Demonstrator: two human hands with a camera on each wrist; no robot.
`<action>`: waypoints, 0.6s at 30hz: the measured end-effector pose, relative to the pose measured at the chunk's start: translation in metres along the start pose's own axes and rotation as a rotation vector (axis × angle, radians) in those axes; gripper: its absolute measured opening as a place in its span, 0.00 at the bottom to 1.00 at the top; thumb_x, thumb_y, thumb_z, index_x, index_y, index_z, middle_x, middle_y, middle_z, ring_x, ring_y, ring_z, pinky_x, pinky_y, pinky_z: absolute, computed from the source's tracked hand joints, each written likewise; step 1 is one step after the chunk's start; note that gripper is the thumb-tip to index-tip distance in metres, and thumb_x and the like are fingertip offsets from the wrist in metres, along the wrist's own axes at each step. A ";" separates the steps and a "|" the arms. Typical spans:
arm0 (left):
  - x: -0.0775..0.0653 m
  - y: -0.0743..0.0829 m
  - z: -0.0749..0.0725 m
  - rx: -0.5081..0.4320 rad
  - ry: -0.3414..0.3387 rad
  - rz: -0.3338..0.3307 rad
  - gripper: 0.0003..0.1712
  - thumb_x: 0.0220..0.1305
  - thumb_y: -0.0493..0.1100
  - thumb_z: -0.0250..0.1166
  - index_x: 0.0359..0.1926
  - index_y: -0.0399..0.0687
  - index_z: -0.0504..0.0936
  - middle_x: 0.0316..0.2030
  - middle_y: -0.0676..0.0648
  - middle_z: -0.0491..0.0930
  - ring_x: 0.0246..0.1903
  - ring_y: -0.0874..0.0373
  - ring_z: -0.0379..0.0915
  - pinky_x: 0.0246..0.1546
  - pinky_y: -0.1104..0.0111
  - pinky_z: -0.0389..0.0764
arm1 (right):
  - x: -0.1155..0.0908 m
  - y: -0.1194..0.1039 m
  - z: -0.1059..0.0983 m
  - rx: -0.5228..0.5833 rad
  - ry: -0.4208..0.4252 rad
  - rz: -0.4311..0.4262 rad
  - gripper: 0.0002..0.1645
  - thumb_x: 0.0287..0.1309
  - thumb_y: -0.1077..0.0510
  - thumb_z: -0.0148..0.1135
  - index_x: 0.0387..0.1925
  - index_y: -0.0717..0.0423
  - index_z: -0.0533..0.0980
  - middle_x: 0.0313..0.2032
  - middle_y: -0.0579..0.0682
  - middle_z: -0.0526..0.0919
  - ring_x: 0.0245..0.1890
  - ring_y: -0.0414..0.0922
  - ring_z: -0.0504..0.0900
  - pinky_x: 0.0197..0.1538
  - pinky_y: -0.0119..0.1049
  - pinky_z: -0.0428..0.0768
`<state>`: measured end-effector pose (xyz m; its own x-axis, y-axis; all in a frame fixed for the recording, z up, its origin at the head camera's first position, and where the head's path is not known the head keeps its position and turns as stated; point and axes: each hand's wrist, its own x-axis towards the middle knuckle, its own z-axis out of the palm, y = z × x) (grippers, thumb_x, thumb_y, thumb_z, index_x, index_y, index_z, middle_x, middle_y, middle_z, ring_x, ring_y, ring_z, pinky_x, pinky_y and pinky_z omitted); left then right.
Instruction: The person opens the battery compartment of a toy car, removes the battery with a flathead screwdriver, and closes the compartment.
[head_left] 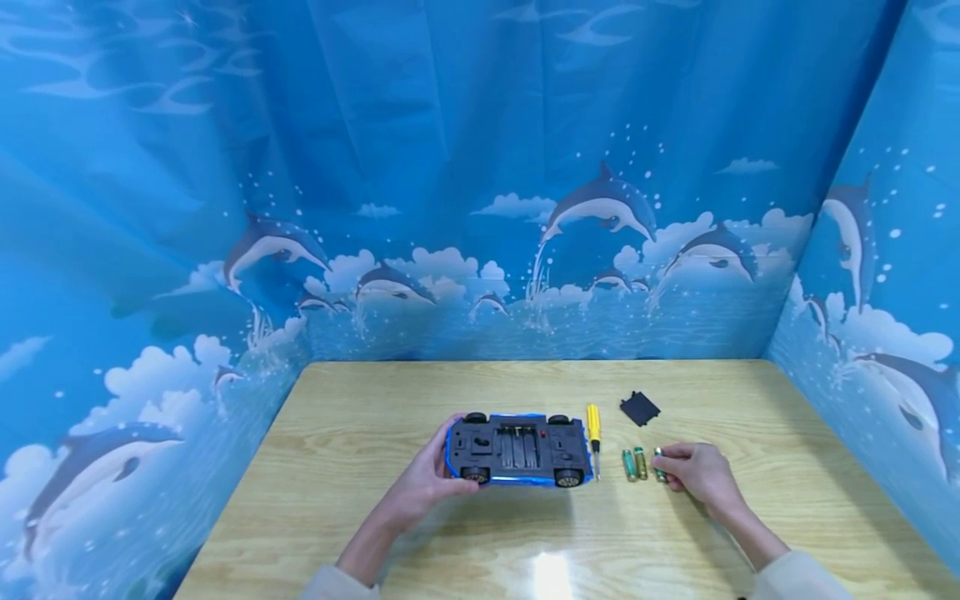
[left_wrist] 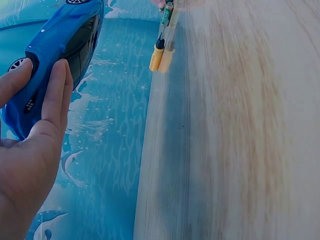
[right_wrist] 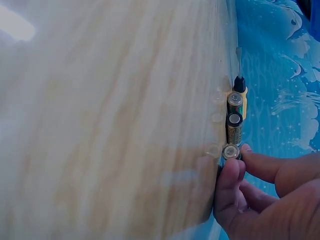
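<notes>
My left hand [head_left: 427,482] grips one end of a blue toy car [head_left: 476,452], held above the table with its black underside facing me. An uncovered battery compartment [head_left: 517,447] shows in the middle of that underside. In the left wrist view, thumb and fingers clasp the car body [left_wrist: 52,47] from both sides. My right hand [head_left: 701,475] pinches a green battery [head_left: 659,465] between thumb and fingers at the table. Two more batteries, a green one [head_left: 628,466] and a gold-green one [head_left: 641,463], lie side by side to its left.
A yellow-handled screwdriver [head_left: 594,429] lies between the car and the batteries. Behind the batteries is a small black battery cover [head_left: 640,408]. The wooden table [head_left: 337,417] ends at a blue dolphin-print curtain [head_left: 450,208] at the back and sides.
</notes>
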<state>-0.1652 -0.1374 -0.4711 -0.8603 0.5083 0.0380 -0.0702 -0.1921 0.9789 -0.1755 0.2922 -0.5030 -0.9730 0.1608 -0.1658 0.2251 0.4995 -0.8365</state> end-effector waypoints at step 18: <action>0.002 -0.001 0.001 0.001 -0.010 0.003 0.60 0.56 0.19 0.65 0.82 0.47 0.44 0.72 0.29 0.57 0.61 0.39 0.72 0.59 0.41 0.80 | 0.001 0.006 0.002 0.019 0.022 -0.024 0.23 0.60 0.62 0.72 0.49 0.79 0.79 0.26 0.50 0.85 0.22 0.41 0.83 0.24 0.31 0.85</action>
<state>-0.1657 -0.1353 -0.4714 -0.8552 0.5165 0.0429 -0.0674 -0.1928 0.9789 -0.1757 0.2939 -0.5090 -0.9766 0.1677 -0.1344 0.2007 0.4876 -0.8497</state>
